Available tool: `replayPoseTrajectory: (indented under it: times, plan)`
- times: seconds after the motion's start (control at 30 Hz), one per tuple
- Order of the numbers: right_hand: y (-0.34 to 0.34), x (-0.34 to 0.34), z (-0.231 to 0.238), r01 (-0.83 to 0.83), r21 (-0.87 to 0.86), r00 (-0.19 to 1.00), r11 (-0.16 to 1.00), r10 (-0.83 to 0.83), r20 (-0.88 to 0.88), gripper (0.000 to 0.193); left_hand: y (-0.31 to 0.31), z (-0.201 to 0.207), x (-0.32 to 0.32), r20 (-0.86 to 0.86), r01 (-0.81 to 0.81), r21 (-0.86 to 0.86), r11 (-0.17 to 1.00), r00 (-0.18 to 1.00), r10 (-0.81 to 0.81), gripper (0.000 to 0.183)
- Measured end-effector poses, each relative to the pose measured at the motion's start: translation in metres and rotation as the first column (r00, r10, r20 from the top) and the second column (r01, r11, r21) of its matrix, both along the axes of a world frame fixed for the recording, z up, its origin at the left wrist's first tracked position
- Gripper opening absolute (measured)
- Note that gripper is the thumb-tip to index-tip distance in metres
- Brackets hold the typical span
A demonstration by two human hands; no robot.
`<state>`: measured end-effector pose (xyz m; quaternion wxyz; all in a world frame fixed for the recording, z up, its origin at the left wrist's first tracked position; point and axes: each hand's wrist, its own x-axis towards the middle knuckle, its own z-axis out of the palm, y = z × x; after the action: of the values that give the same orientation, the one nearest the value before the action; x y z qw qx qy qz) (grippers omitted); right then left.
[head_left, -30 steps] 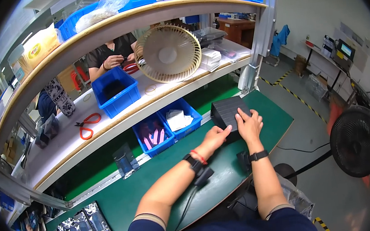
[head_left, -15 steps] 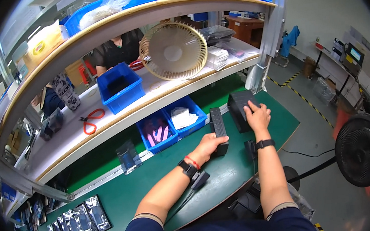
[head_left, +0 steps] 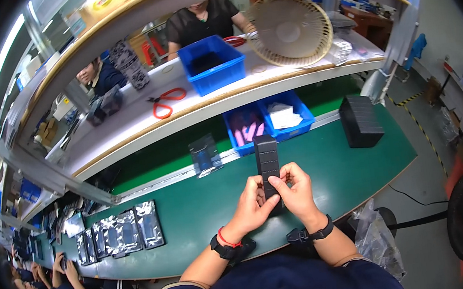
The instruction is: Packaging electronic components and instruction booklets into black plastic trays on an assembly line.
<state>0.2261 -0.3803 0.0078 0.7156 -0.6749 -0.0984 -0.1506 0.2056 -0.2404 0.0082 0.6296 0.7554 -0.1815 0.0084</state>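
A long black block with cross lines along its face (head_left: 267, 160) stands upright in front of me, just over the green bench. My left hand (head_left: 253, 203) is closed round its lower left side. Against its lower right side my right hand (head_left: 295, 188) is closed, with the thumb pressed on the front face. The palms and fingers hide the block's lower end. To the right, a wider black ridged block (head_left: 361, 122) rests on the bench, apart from both hands.
Behind the block stand blue bins (head_left: 243, 149) with pink pieces and white packets. Silvery packets (head_left: 122, 232) lie on the bench's left. A shelf above holds a blue bin (head_left: 215, 78), red-handled scissors (head_left: 168, 103) and a fan (head_left: 290, 30). Co-workers sit at left and behind the shelf.
My right hand has let go of the wider black block and moved left to the long block. My left hand still holds the long block. The whole view has shifted.
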Motion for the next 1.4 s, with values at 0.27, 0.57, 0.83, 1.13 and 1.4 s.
replayPoseTrajectory:
  times: [0.27,0.57,0.83,1.13,1.4]
  plan:
    - [0.034,-0.027,0.005,-0.104,0.025,0.992,0.994,0.105,-0.071,0.014,0.045,0.015,-0.023,0.205,-0.174,0.115,0.978,0.967,0.148,0.014]
    - [0.065,-0.037,0.006,-0.099,-0.131,0.990,0.986,0.111,0.089,0.020,0.065,0.019,-0.053,0.121,-0.287,0.076,0.955,0.953,0.277,0.016]
    - [0.042,-0.012,0.011,-0.116,0.095,0.992,0.989,0.120,-0.033,0.021,0.110,0.023,-0.067,0.068,-0.581,0.024,0.813,0.813,0.579,0.014]
    - [0.030,-0.029,0.006,-0.217,0.100,0.968,0.971,0.228,-0.110,0.020,0.134,0.007,-0.064,0.349,-0.616,0.668,0.417,0.755,0.556,0.023]
    - [0.058,-0.046,-0.005,-0.207,-0.102,0.978,0.973,0.209,0.015,0.020,0.054,0.017,-0.052,0.197,-0.310,0.143,0.940,0.940,0.279,0.028]
